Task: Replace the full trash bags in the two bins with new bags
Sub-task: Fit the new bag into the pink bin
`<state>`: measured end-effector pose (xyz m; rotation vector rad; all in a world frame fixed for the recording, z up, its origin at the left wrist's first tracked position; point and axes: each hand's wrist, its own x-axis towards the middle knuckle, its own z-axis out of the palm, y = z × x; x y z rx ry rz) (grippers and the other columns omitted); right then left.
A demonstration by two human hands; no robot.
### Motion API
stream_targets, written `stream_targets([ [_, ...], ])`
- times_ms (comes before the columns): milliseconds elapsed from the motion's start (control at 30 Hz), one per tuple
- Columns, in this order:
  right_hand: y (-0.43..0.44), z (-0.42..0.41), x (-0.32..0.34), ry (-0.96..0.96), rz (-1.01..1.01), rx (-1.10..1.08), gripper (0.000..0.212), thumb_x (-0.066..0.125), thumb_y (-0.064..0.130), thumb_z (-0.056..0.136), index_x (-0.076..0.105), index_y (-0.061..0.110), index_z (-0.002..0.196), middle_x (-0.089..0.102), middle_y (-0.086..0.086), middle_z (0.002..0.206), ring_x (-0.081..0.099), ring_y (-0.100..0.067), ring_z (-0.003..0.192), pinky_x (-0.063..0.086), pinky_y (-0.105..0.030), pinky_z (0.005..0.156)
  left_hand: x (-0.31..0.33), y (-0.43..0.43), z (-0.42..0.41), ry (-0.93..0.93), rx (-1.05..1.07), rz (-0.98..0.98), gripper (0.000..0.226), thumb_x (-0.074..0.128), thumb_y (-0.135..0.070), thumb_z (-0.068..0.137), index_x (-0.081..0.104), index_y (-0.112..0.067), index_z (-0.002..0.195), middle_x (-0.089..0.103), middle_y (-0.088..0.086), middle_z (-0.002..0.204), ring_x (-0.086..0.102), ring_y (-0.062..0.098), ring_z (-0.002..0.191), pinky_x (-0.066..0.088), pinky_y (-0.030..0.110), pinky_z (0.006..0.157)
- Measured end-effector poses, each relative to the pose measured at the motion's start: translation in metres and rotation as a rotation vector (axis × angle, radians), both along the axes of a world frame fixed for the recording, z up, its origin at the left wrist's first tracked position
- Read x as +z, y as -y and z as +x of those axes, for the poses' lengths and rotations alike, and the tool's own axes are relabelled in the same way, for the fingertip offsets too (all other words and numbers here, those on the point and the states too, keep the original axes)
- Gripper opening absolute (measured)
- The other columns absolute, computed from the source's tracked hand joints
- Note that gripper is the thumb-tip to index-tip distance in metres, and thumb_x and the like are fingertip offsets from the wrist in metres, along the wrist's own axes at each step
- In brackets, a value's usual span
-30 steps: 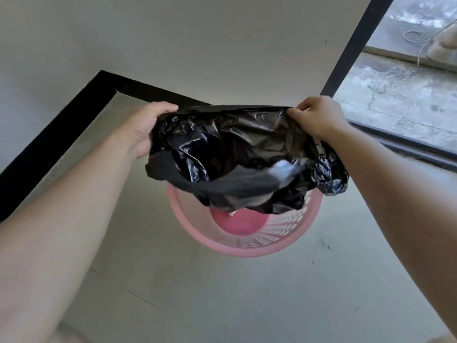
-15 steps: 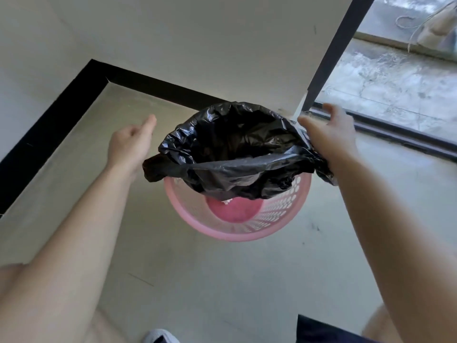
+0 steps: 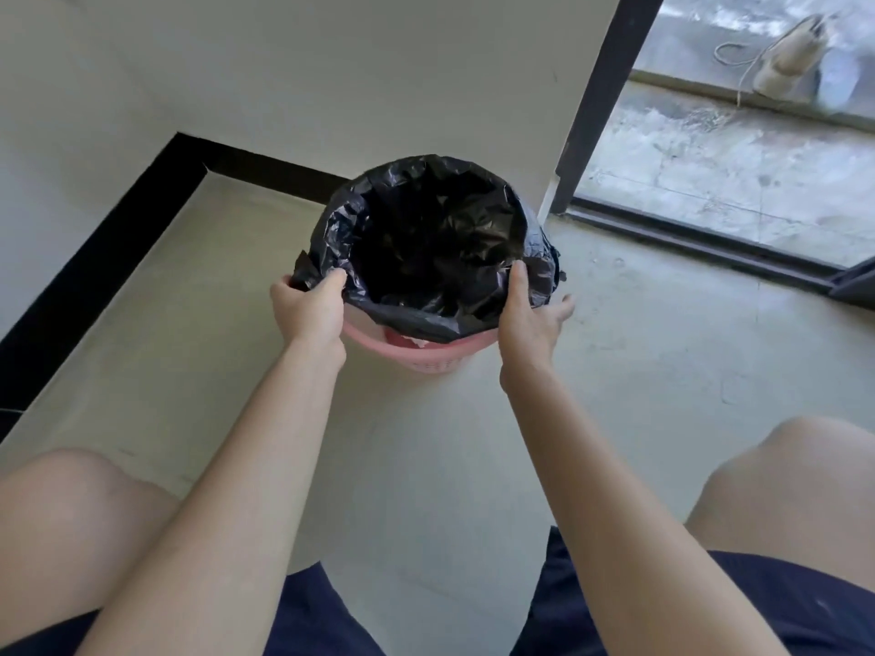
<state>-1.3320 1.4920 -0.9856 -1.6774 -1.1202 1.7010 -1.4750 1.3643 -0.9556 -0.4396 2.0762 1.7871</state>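
Note:
A pink perforated bin (image 3: 438, 359) stands on the pale floor near the wall corner. A black trash bag (image 3: 435, 239) sits open inside it, its mouth spread wide over the far and side rim; the near rim shows bare pink. My left hand (image 3: 312, 310) grips the bag's left edge in closed fingers. My right hand (image 3: 530, 319) holds the bag's right edge, thumb inside the mouth and fingers spread outside it. Something white shows in the bin under the bag's near edge.
A black skirting board (image 3: 94, 258) runs along the white walls behind and left of the bin. A dark door frame (image 3: 596, 101) and floor track (image 3: 700, 239) lie to the right, with rough concrete outside. My bare knees (image 3: 71, 508) frame the lower view.
The bag went from held above the bin to lowered into it with its mouth spread over the rim. My left hand regripped the bag's edge. The view dropped, and my knees came into view.

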Motion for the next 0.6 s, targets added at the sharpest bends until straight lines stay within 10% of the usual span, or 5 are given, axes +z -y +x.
stream_targets([
  [133, 0.019, 0.006, -0.011, -0.062, -0.159, -0.104, 0.092, 0.060, 0.074, 0.077, 0.035, 0.021, 0.148, 0.049, -0.003, 0.146, 0.054, -0.024, 0.128, 0.046, -0.047, 0.108, -0.020, 0.007, 0.017, -0.005, 0.116, 0.011, 0.005, 0.064, -0.017, 0.077, 0.066, -0.017, 0.073, 0.069, 0.003, 0.079, 0.061, 0.023, 0.072, 0.056, 0.039, 0.077],
  [233, 0.032, 0.013, -0.022, -0.188, -0.107, -0.225, 0.046, 0.057, 0.063, 0.087, 0.062, 0.022, 0.108, 0.070, 0.004, 0.110, 0.069, -0.014, 0.102, 0.056, -0.037, 0.096, -0.032, 0.013, 0.026, 0.022, 0.236, 0.061, 0.028, 0.059, -0.017, 0.086, 0.062, -0.019, 0.059, 0.064, 0.001, 0.068, 0.056, 0.022, 0.067, 0.052, 0.034, 0.070],
  [467, 0.031, 0.010, -0.032, -0.204, -0.062, -0.180, 0.025, 0.046, 0.039, 0.104, 0.059, 0.018, 0.101, 0.069, 0.002, 0.093, 0.067, -0.015, 0.082, 0.059, -0.029, 0.075, -0.044, 0.009, 0.036, 0.181, 0.345, 0.115, 0.023, 0.050, -0.007, 0.094, 0.066, -0.016, 0.080, 0.067, 0.001, 0.078, 0.059, 0.015, 0.060, 0.051, 0.025, 0.055],
  [600, 0.018, 0.019, -0.028, -0.610, -0.461, -0.334, 0.012, 0.048, 0.014, 0.101, 0.057, 0.008, 0.106, 0.060, -0.002, 0.087, 0.057, -0.013, 0.069, 0.049, -0.023, 0.059, -0.053, 0.014, 0.037, 0.261, 0.331, 0.112, 0.027, 0.042, 0.006, 0.089, 0.063, -0.011, 0.086, 0.063, 0.006, 0.078, 0.050, 0.016, 0.054, 0.046, 0.023, 0.050],
])
